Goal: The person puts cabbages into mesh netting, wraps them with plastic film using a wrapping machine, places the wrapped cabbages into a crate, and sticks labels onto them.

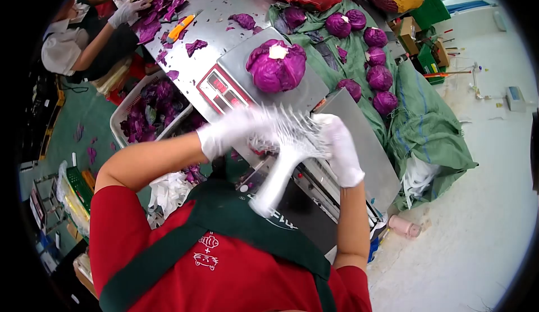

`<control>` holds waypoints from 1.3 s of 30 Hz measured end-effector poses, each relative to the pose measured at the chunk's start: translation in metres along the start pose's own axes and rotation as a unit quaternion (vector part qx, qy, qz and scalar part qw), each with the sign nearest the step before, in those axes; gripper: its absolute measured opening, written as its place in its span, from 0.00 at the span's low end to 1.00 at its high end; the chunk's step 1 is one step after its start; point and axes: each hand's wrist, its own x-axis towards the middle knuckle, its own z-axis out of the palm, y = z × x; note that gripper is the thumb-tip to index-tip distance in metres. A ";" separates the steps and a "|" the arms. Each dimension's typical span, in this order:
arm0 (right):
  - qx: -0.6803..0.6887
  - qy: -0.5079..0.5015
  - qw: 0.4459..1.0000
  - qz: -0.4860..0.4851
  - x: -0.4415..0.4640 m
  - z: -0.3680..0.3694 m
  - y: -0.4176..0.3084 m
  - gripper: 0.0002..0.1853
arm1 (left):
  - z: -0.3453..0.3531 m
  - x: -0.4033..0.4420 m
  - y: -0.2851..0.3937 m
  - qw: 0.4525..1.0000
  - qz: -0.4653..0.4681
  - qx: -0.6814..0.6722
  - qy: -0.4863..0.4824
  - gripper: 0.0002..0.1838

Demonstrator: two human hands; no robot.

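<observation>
Between my two white-gloved hands, a white mesh net [295, 138] is stretched out, with its gathered tail hanging down in front of my apron. My left hand [238, 131] is closed on the net's left side, smeared by motion. On the right side, my right hand [341, 149] grips the net's edge, fingers bent around it. Just beyond them, a trimmed red cabbage [276, 67] rests on the metal plate of a digital scale [224, 90], its pale stem end facing up. Neither hand touches the cabbage.
Several red cabbages [379, 78] lie on green sacking [359, 101] at the right. An orange utility knife [182, 28] and loose leaves are on the table at the left, where another person's gloved hands [128, 10] handle leaves. A white basket [120, 118] holds trimmings.
</observation>
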 end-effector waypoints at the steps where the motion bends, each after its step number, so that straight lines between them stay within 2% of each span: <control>1: -0.156 0.013 0.983 0.098 0.013 0.022 -0.016 0.15 | -0.022 0.016 0.015 0.996 0.021 0.019 0.081 0.15; 2: -0.311 -0.066 0.947 0.033 0.038 0.011 -0.010 0.15 | -0.046 0.035 0.029 0.985 0.042 0.037 0.161 0.16; 3: -0.337 -0.071 0.936 0.067 0.061 0.013 -0.023 0.15 | -0.077 0.064 0.028 0.959 0.100 0.153 0.215 0.17; 4: -0.238 -0.003 0.969 0.066 0.083 0.024 -0.031 0.15 | -0.106 0.094 0.026 0.913 0.159 0.265 0.265 0.18; 6: -0.189 0.118 0.974 -0.029 0.144 0.019 -0.032 0.16 | -0.136 0.137 0.036 0.799 0.155 0.455 0.362 0.20; 7: -0.257 0.154 0.951 -0.071 0.167 0.020 -0.040 0.18 | -0.151 0.159 0.028 0.800 0.155 0.454 0.361 0.20; 8: -0.332 0.199 0.921 -0.053 0.188 0.017 -0.038 0.17 | -0.166 0.182 0.013 0.777 0.144 0.500 0.354 0.20; 9: -0.392 0.192 0.897 -0.070 0.223 -0.005 -0.006 0.16 | -0.175 0.194 0.005 0.752 0.133 0.545 0.347 0.21; 10: -0.530 0.116 0.839 -0.040 0.227 -0.009 0.004 0.14 | -0.160 0.178 0.018 0.771 0.060 0.579 0.257 0.20; 11: -0.649 0.035 0.759 -0.034 0.229 -0.010 0.011 0.14 | -0.163 0.187 -0.005 0.771 0.076 0.590 0.227 0.19; 12: -0.704 -0.053 0.706 -0.051 0.221 -0.011 0.023 0.15 | -0.166 0.199 -0.038 0.769 0.092 0.601 0.196 0.17; 13: -0.531 -0.090 0.836 -0.105 0.233 -0.026 0.073 0.16 | -0.166 0.206 -0.068 0.829 0.118 0.510 0.199 0.15; 14: -0.313 -0.078 0.939 -0.118 0.233 -0.020 0.101 0.16 | -0.162 0.203 -0.087 0.877 0.145 0.413 0.199 0.14; 15: -0.078 -0.078 0.984 -0.140 0.234 -0.015 0.128 0.16 | -0.143 0.181 -0.080 0.847 0.217 0.422 0.239 0.12; 16: 0.086 -0.014 0.994 -0.069 0.214 0.004 0.115 0.16 | -0.122 0.155 -0.071 0.807 0.293 0.429 0.280 0.11; 17: 0.258 0.068 0.963 -0.024 0.194 0.024 0.101 0.16 | -0.120 0.152 -0.086 0.760 0.352 0.442 0.320 0.11; 18: 0.332 0.166 0.926 0.072 0.168 0.050 0.062 0.16 | -0.123 0.160 -0.107 0.705 0.411 0.454 0.358 0.11; 19: 0.312 0.161 0.936 0.032 0.152 0.056 0.058 0.16 | -0.125 0.162 -0.125 0.836 0.347 0.290 0.310 0.12; 20: 0.292 0.161 0.943 -0.003 0.135 0.059 0.058 0.16 | -0.119 0.147 -0.121 0.924 0.278 0.150 0.216 0.12; 21: 0.246 0.173 0.954 -0.018 0.116 0.066 0.048 0.17 | -0.113 0.131 -0.117 0.971 0.183 0.003 0.151 0.13; 22: 0.198 0.189 0.961 -0.030 0.097 0.072 0.038 0.18 | -0.093 0.099 -0.080 0.988 0.095 -0.107 0.057 0.13; 23: 0.166 0.182 0.968 -0.039 0.082 0.073 0.035 0.18 | -0.069 0.081 -0.050 0.953 -0.017 -0.302 -0.010 0.14; 24: 0.134 0.177 0.974 -0.046 0.069 0.073 0.036 0.17 | -0.050 0.063 -0.029 0.864 -0.131 -0.481 -0.075 0.14; 26: 0.113 0.152 0.980 -0.056 0.049 0.065 0.042 0.16 | -0.035 0.031 -0.029 0.898 -0.092 -0.421 -0.083 0.20; 28: -0.030 0.108 0.992 -0.052 0.027 0.051 0.047 0.16 | -0.032 0.015 -0.033 0.894 -0.084 -0.429 -0.101 0.25; 29: 0.021 0.098 0.994 -0.053 0.017 0.049 0.040 0.16 | -0.027 -0.002 -0.016 0.885 -0.122 -0.442 -0.080 0.28; 30: 0.125 0.098 0.987 -0.029 -0.001 0.063 0.011 0.11 | -0.026 -0.001 -0.026 0.884 -0.136 -0.439 -0.085 0.31; 31: 0.186 0.075 0.980 -0.004 -0.012 0.059 0.005 0.12 | -0.029 -0.013 -0.027 0.863 -0.155 -0.470 -0.101 0.34; 32: 0.254 0.048 0.966 0.032 -0.022 0.056 -0.001 0.14 | -0.024 -0.014 -0.029 0.874 -0.140 -0.456 -0.090 0.35; 33: 0.294 0.026 0.955 0.039 -0.034 0.055 -0.006 0.15 | -0.019 -0.024 -0.024 0.838 -0.166 -0.505 -0.128 0.35; 34: 0.330 0.013 0.938 0.104 -0.047 0.049 -0.010 0.15 | -0.016 -0.026 -0.035 0.840 -0.180 -0.498 -0.118 0.34; 36: 0.303 -0.057 0.942 0.130 -0.075 0.029 0.004 0.22 | 0.000 -0.033 -0.041 0.825 -0.191 -0.520 -0.110 0.32; 37: 0.334 -0.129 0.923 0.142 -0.088 0.017 0.009 0.23 | 0.013 -0.038 -0.045 0.843 -0.162 -0.501 -0.109 0.33; 39: 0.254 -0.146 0.939 0.178 -0.123 0.005 0.010 0.24 | 0.032 -0.041 -0.062 0.845 -0.173 -0.492 -0.118 0.34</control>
